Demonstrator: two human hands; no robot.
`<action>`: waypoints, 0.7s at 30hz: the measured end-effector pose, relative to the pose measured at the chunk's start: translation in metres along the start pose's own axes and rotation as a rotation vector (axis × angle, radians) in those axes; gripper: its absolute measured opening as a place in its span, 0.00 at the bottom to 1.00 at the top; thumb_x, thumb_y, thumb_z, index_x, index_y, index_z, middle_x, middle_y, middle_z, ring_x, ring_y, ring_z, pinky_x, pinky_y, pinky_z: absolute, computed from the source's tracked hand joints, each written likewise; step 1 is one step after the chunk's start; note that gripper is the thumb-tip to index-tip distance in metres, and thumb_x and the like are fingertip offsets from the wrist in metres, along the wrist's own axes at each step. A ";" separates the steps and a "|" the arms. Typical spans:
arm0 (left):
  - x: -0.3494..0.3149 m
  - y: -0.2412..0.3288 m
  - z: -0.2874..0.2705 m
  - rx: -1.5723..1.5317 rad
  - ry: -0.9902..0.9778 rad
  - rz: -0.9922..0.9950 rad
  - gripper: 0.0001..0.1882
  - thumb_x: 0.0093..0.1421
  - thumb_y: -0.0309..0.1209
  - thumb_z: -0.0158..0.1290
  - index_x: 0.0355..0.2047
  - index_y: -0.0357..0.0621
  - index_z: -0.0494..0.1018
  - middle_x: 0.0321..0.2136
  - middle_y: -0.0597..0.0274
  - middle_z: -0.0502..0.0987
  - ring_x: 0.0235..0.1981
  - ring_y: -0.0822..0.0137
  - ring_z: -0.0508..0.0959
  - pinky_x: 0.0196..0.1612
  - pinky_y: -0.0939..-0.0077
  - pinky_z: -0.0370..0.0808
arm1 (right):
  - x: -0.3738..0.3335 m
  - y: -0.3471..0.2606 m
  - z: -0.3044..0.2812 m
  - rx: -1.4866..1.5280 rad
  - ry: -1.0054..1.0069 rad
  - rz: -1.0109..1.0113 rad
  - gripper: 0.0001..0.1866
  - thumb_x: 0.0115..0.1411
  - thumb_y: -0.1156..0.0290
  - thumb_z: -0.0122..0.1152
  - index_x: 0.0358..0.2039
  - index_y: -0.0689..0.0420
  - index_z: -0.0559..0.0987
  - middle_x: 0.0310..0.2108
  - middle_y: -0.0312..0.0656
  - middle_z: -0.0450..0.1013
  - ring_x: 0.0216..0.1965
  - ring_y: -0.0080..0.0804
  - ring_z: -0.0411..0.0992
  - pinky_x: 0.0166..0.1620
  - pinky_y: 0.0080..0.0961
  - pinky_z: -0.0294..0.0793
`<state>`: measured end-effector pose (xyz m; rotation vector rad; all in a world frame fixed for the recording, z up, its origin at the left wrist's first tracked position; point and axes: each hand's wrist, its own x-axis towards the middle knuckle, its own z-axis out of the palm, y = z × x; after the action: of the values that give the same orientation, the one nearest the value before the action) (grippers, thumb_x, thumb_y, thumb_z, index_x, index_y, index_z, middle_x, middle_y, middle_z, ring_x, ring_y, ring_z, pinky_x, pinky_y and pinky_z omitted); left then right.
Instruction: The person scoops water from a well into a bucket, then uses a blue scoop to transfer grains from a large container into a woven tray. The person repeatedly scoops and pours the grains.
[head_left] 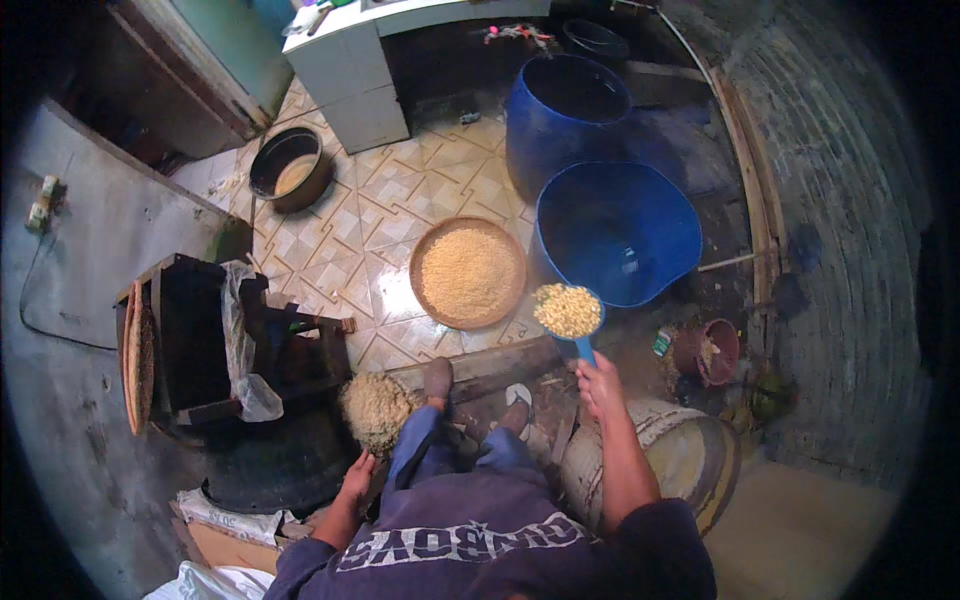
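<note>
My right hand [600, 386] is closed round the handle of a blue dipper [586, 346], held out over the floor beside the blue barrels. Yellowish beans or kernels [567, 310] fill its bowl. Lower on the left, my left hand [357, 474] has its fingers at the lower edge of a rounded, heaped mass of pale, crumbly grain [378, 412]. What carries that heap is mostly hidden, apart from a dark underside by the fingers. Ahead, a round shallow basket [416, 291] on the tiles holds pale yellow kernels [468, 272].
An open blue barrel [612, 225] stands ahead right, another blue barrel [535, 130] behind it. A black tub [262, 176] sits far left on the tiles. A dark wooden stand [190, 340] is at left. By my right forearm lies a pale drum [655, 435]. A wooden sill [490, 366] crosses before my feet.
</note>
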<state>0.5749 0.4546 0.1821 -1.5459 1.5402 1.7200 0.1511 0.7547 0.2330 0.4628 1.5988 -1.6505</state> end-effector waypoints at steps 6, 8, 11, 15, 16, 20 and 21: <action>-0.009 -0.020 -0.025 0.184 0.116 -0.143 0.35 0.60 0.51 0.43 0.61 0.42 0.53 0.58 0.53 0.60 0.59 0.61 0.60 0.58 0.73 0.56 | 0.125 -0.004 0.055 -1.147 0.273 -0.337 0.11 0.54 0.68 0.55 0.36 0.59 0.73 0.31 0.47 0.73 0.27 0.39 0.72 0.30 0.33 0.71; -0.012 -0.027 -0.030 0.152 0.139 -0.121 0.34 0.61 0.52 0.42 0.60 0.42 0.54 0.58 0.52 0.61 0.58 0.59 0.61 0.57 0.72 0.56 | 0.139 -0.016 0.078 -1.444 0.316 -0.388 0.15 0.53 0.68 0.55 0.40 0.61 0.72 0.35 0.54 0.73 0.36 0.49 0.72 0.39 0.40 0.72; -0.012 -0.043 -0.029 -0.091 0.179 -0.144 0.34 0.61 0.52 0.41 0.60 0.42 0.54 0.57 0.51 0.62 0.58 0.59 0.62 0.57 0.72 0.56 | 0.128 -0.056 0.120 -1.499 0.252 -0.249 0.15 0.52 0.69 0.52 0.40 0.62 0.71 0.38 0.58 0.72 0.42 0.54 0.70 0.45 0.45 0.70; 0.026 -0.101 -0.052 0.190 0.207 -0.040 0.32 0.62 0.50 0.41 0.61 0.44 0.54 0.57 0.53 0.62 0.58 0.63 0.61 0.57 0.75 0.56 | 0.138 -0.074 0.145 -1.642 0.240 -0.367 0.12 0.53 0.72 0.49 0.38 0.60 0.70 0.36 0.56 0.73 0.39 0.53 0.73 0.41 0.44 0.72; 0.023 -0.083 -0.049 0.107 0.186 -0.062 0.32 0.62 0.50 0.41 0.61 0.45 0.54 0.57 0.53 0.62 0.58 0.64 0.61 0.57 0.76 0.55 | 0.141 -0.078 0.148 -1.663 0.260 -0.417 0.11 0.54 0.73 0.48 0.38 0.60 0.70 0.36 0.55 0.73 0.38 0.53 0.73 0.40 0.44 0.73; 0.010 -0.001 -0.047 -0.003 0.120 -0.105 0.32 0.62 0.49 0.42 0.61 0.47 0.54 0.58 0.54 0.61 0.58 0.64 0.60 0.58 0.76 0.54 | 0.149 -0.093 0.154 -1.749 0.361 -0.529 0.09 0.57 0.72 0.45 0.39 0.57 0.67 0.31 0.50 0.72 0.34 0.49 0.75 0.33 0.44 0.76; 0.009 0.008 -0.047 0.021 0.113 -0.105 0.32 0.61 0.49 0.42 0.61 0.47 0.54 0.58 0.54 0.61 0.59 0.64 0.60 0.59 0.76 0.53 | 0.152 -0.096 0.156 -1.762 0.390 -0.551 0.10 0.57 0.72 0.45 0.40 0.57 0.66 0.32 0.50 0.72 0.34 0.48 0.74 0.33 0.43 0.76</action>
<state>0.5876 0.4081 0.1868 -1.7079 1.4966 1.5788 0.0243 0.5545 0.2097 -0.6679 2.8488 0.0976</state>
